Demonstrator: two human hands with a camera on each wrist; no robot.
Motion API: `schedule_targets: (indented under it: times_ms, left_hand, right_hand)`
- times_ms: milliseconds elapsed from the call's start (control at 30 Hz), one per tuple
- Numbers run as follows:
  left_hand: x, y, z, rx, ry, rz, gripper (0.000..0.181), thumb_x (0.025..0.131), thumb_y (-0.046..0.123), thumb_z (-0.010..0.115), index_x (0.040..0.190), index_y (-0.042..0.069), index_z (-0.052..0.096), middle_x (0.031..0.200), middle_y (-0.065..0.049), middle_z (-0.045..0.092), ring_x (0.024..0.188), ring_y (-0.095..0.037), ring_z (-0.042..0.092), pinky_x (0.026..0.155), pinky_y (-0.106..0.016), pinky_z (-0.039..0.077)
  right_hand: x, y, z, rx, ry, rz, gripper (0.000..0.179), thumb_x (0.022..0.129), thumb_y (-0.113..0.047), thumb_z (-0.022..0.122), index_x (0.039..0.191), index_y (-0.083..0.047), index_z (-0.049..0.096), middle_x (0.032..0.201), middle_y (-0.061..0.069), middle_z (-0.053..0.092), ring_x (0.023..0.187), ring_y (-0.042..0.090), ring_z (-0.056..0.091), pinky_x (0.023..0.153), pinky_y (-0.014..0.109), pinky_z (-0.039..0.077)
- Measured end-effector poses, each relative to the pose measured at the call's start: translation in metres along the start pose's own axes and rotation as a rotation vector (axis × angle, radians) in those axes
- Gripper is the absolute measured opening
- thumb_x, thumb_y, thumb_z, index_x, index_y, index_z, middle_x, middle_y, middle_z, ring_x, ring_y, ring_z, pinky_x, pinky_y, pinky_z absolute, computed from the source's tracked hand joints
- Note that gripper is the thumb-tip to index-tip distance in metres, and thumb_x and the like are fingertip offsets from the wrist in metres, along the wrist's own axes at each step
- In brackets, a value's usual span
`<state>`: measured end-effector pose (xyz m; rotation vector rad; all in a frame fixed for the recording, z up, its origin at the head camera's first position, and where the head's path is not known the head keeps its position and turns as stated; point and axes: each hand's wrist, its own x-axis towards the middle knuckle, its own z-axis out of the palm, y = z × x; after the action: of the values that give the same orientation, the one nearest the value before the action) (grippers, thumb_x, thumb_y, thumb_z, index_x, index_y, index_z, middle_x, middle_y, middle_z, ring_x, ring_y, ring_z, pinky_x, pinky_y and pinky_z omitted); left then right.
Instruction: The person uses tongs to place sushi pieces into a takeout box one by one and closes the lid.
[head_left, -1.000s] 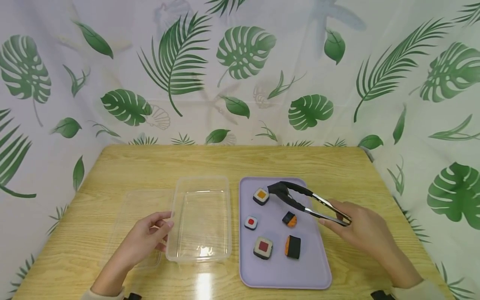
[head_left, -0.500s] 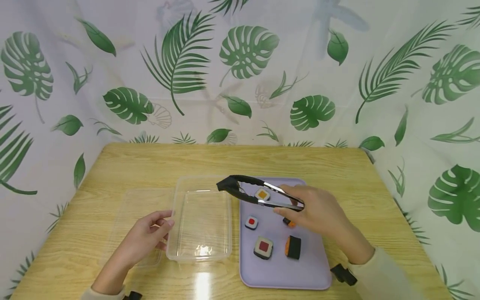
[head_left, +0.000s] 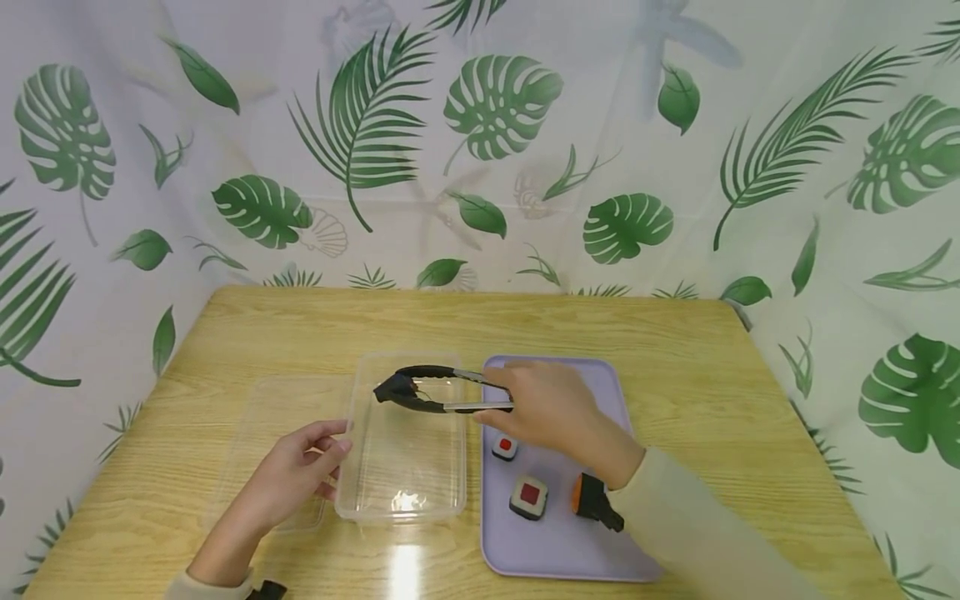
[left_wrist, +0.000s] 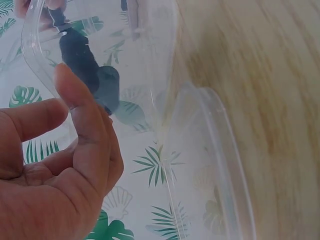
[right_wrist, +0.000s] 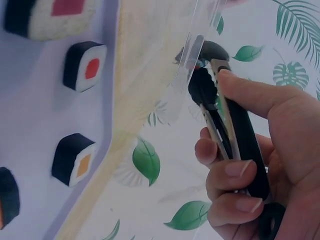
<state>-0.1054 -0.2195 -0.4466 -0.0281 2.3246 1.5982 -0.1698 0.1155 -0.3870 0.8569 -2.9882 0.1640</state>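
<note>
My left hand [head_left: 292, 467] pinches the left rim of a clear plastic container [head_left: 462, 467]. My right hand [head_left: 543, 404] grips black-and-silver tongs [head_left: 427, 408], whose tips hang over the far part of the container. A speck of colour shows between the tips; what they hold is mostly hidden. On the purple tray [head_left: 570, 558] lie a large sushi roll with a dark red centre [head_left: 528, 497], a small red-centred roll [head_left: 505, 447] and an orange piece with a black wrap [head_left: 585, 495]. The right wrist view also shows an orange-centred roll [right_wrist: 75, 159], covered by my right hand in the head view.
A clear flat lid [head_left: 240, 450] lies left of the container, partly behind my left forearm. Everything rests on a wooden table [head_left: 465, 325]. A leaf-printed cloth [head_left: 390, 208] stands behind and at both sides.
My right hand has carried the tongs leftward from above the tray to over the container. The right forearm now covers part of the tray. My left hand has stayed at the rim.
</note>
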Motion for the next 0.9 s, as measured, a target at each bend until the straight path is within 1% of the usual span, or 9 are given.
schedule_targets:
  times_ms: [67,133,233,333,467,600,733,833,900]
  left_hand:
    - [0.0,0.0,0.0,-0.004,0.001,-0.005,0.052,0.11,0.021,0.059,0.153,-0.003,0.047,0.112,-0.017,0.057,0.084,-0.019,0.064,0.067,-0.031,0.066]
    - [0.0,0.0,0.001,-0.006,0.003,-0.008,0.051,0.11,0.021,0.059,0.153,-0.003,0.047,0.112,-0.017,0.057,0.084,-0.019,0.064,0.066,-0.032,0.066]
    - [0.0,0.0,0.001,-0.006,0.001,-0.007,0.051,0.11,0.021,0.059,0.154,-0.003,0.047,0.112,-0.017,0.058,0.083,-0.019,0.063,0.066,-0.032,0.065]
    - [0.001,-0.001,0.0,-0.003,-0.002,-0.005,0.052,0.11,0.021,0.059,0.154,-0.003,0.046,0.113,-0.017,0.057,0.084,-0.019,0.063,0.066,-0.032,0.065]
    - [0.001,-0.001,0.0,-0.003,-0.003,-0.006,0.052,0.11,0.021,0.058,0.154,-0.003,0.046,0.113,-0.017,0.057,0.083,-0.019,0.063,0.066,-0.032,0.065]
    - [0.0,0.0,0.0,-0.004,-0.004,-0.009,0.052,0.11,0.022,0.058,0.154,-0.003,0.046,0.112,-0.016,0.057,0.082,-0.018,0.063,0.066,-0.033,0.065]
    - [0.001,0.0,0.001,-0.005,0.0,-0.005,0.052,0.11,0.021,0.059,0.154,-0.003,0.047,0.112,-0.016,0.057,0.082,-0.017,0.063,0.067,-0.032,0.066]
    - [0.001,0.001,0.001,-0.006,0.006,-0.007,0.051,0.109,0.021,0.059,0.153,-0.003,0.047,0.112,-0.016,0.057,0.082,-0.018,0.063,0.066,-0.032,0.066]
    - [0.001,0.0,0.001,-0.005,0.008,-0.011,0.051,0.109,0.021,0.059,0.153,-0.003,0.047,0.112,-0.016,0.058,0.082,-0.018,0.064,0.066,-0.032,0.066]
  right_hand:
    - [0.005,-0.006,-0.001,-0.021,-0.033,0.021,0.056,0.091,-0.06,0.076,0.134,-0.024,0.071,0.117,-0.001,0.077,0.082,0.017,0.073,0.062,0.034,0.059]
    - [0.01,-0.011,-0.002,-0.041,-0.066,0.046,0.061,0.091,-0.061,0.075,0.139,-0.024,0.069,0.129,0.001,0.075,0.093,0.021,0.076,0.068,0.038,0.062]
    - [0.016,-0.018,-0.002,-0.063,-0.111,0.081,0.062,0.092,-0.062,0.074,0.141,-0.024,0.068,0.134,0.002,0.073,0.104,0.023,0.076,0.072,0.041,0.064]
    - [0.022,-0.024,-0.003,-0.091,-0.136,0.095,0.06,0.092,-0.062,0.074,0.138,-0.024,0.069,0.129,0.001,0.074,0.103,0.023,0.075,0.069,0.04,0.063]
    - [0.029,-0.03,-0.002,-0.118,-0.157,0.099,0.058,0.091,-0.063,0.075,0.135,-0.025,0.071,0.12,-0.001,0.076,0.097,0.022,0.075,0.06,0.037,0.059]
    - [0.032,-0.033,0.0,-0.127,-0.179,0.095,0.057,0.092,-0.063,0.074,0.135,-0.025,0.07,0.117,-0.001,0.076,0.097,0.023,0.074,0.059,0.036,0.058]
    - [0.031,-0.032,0.001,-0.114,-0.177,0.094,0.06,0.092,-0.062,0.074,0.137,-0.023,0.069,0.119,0.0,0.075,0.102,0.024,0.073,0.068,0.039,0.062]
    - [0.027,-0.028,0.001,-0.077,-0.159,0.103,0.064,0.091,-0.064,0.074,0.14,-0.023,0.067,0.126,0.002,0.074,0.106,0.023,0.073,0.076,0.041,0.064]
    - [0.022,-0.024,0.001,-0.049,-0.133,0.101,0.065,0.091,-0.064,0.074,0.142,-0.024,0.066,0.129,0.002,0.073,0.104,0.022,0.074,0.076,0.04,0.064]
